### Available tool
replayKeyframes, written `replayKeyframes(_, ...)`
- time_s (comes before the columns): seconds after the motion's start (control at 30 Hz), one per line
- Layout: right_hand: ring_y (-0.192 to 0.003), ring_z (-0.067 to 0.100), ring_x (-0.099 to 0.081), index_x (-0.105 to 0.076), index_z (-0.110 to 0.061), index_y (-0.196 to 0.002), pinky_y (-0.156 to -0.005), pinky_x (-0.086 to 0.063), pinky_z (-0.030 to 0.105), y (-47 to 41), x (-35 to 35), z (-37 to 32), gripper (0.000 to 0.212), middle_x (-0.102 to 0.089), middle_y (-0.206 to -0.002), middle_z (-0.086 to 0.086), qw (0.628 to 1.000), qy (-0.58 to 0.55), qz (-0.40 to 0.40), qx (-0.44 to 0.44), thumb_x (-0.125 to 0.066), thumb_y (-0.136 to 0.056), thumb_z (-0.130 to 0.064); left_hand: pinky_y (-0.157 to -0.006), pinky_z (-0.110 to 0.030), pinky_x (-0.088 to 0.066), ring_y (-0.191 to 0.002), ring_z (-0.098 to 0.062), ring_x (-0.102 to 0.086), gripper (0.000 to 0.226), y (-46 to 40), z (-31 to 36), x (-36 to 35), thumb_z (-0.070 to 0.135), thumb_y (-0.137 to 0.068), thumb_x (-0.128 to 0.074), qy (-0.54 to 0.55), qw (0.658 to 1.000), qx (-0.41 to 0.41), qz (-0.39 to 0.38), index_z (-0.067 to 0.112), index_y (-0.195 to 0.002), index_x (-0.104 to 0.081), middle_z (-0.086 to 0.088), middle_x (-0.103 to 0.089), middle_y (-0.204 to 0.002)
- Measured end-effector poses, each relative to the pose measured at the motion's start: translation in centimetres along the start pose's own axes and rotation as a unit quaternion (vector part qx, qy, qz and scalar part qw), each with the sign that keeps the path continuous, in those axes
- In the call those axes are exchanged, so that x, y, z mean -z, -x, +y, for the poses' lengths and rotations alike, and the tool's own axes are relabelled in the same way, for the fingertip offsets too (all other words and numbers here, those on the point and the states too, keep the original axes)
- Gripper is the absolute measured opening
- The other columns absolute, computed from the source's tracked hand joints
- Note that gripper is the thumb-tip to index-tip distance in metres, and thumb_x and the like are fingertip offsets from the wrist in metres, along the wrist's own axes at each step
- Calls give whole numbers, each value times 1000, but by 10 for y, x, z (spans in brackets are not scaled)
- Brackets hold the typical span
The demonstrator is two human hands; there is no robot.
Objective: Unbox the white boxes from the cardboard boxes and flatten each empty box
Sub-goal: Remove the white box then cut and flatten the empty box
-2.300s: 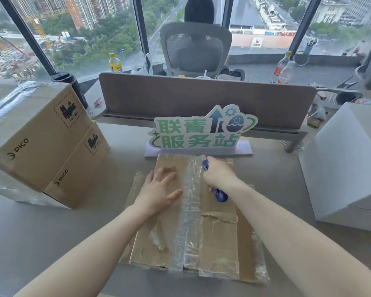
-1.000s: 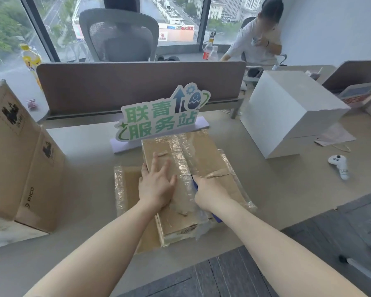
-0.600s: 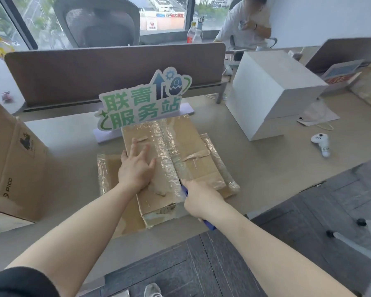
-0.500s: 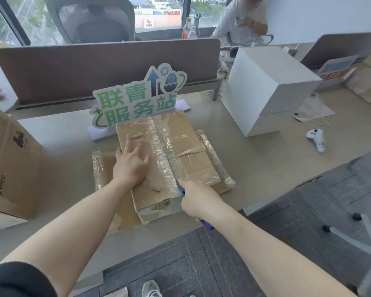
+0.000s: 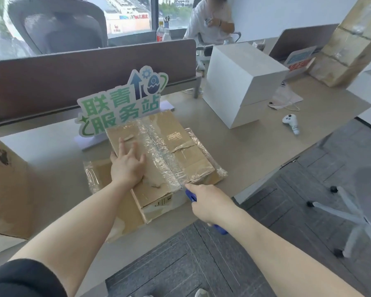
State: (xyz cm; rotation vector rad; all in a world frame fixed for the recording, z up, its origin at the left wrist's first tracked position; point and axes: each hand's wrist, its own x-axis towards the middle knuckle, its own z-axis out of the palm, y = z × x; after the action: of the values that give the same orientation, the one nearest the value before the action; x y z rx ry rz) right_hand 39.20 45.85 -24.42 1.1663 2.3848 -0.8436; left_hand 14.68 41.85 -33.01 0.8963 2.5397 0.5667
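A taped, plastic-wrapped cardboard box point(image 5: 180, 146) lies on the desk point(image 5: 255, 151) over a flattened piece of cardboard point(image 5: 99, 174). My left hand point(image 5: 128, 166) rests flat on the box's left half with straight fingers. My right hand point(image 5: 210, 202) grips a blue box cutter point(image 5: 190, 195) at the near end of the taped centre seam, by the desk edge. Two stacked white boxes point(image 5: 242, 80) stand at the right of the desk.
A green and white sign point(image 5: 120, 103) stands just behind the box, in front of a brown divider panel point(image 5: 73, 76). PICO cardboard boxes point(image 5: 7, 189) sit at the left. A white controller point(image 5: 290, 123) lies right. A person sits beyond the divider. Another office chair point(image 5: 364, 202) is at right.
My right hand has drawn the cutter along the centre seam from the far end of the box to its near edge. My left hand stayed pressed on the box. The view swung right.
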Motion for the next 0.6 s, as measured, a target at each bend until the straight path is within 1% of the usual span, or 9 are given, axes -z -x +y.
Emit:
replayKeyframes(0.07,-48,24,-63,-28,-40,-152,-52,-56,31,7,-3,4,72,-54,-134,1,998,-63,16,-23,-37,-90,-7,-120,-51,-12,-149,-40,7,63,-1,-2,4,54,-98,-29,-4,1000,-9,-12,34,-156,-16,7,16,-163)
replayKeyframes(0.1,-46,24,-62,-31,-41,-151,-50,-55,32,10,-5,8,69,-57,-124,1,993,-112,38,-30,-38,-90,-8,-121,-52,-5,-149,-38,12,64,-1,-3,5,55,-98,-28,-17,1000,-18,-13,33,-156,-15,4,17,-163)
replayKeyframes(0.17,-45,23,-57,-34,-39,-150,-49,-53,34,13,-15,14,64,-60,-94,3,966,-238,88,-46,-41,-94,-8,-120,-52,7,-149,-32,19,64,2,-9,5,57,-98,-28,-60,996,-70,4,32,-155,-17,0,18,-163)
replayKeyframes(0.23,-43,22,-52,-39,-34,-148,-49,-50,33,14,-25,16,59,-58,-69,8,928,-348,116,-62,-44,-96,-7,-119,-51,12,-148,-26,22,63,7,-13,4,60,-98,-28,-107,983,-150,15,37,-154,-18,0,15,-164)
replayKeyframes(0.27,-43,22,-52,-44,-31,-144,-50,-50,33,13,-31,14,54,-57,-64,9,915,-377,126,-63,-44,-96,-6,-119,-52,12,-148,-25,22,62,10,-14,2,62,-97,-28,-122,975,-184,9,39,-154,-18,1,13,-164)
replayKeyframes(0.33,-43,22,-51,-53,-27,-130,-51,-48,34,12,-40,6,41,-56,-61,10,898,-411,144,-62,-44,-96,-5,-119,-55,11,-149,-24,20,61,13,-11,1,64,-97,-27,-137,967,-217,-9,43,-154,-17,4,11,-164)
replayKeyframes(0.4,-46,24,-50,-56,-26,-122,-52,-48,35,10,-47,-1,37,-54,-61,11,876,-451,162,-64,-45,-96,-3,-119,-56,10,-150,-24,15,61,15,-7,0,66,-96,-24,-156,961,-227,-23,45,-153,-16,5,7,-164)
replayKeyframes(0.5,-47,24,-49,-55,-30,-122,-51,-49,35,8,-56,-9,40,-53,-60,10,848,-496,176,-65,-45,-96,-2,-118,-56,10,-151,-24,7,63,19,-7,-3,68,-95,-19,-184,954,-237,-18,44,-153,-12,5,-1,-165)
replayKeyframes(0.6,-47,23,-49,-52,-37,-120,-49,-48,32,5,-65,-17,43,-53,-62,11,832,-526,169,-56,-46,-96,-1,-119,-56,8,-152,-23,4,63,20,-7,-5,68,-95,-18,-183,954,-237,-5,44,-153,-14,5,-5,-165)
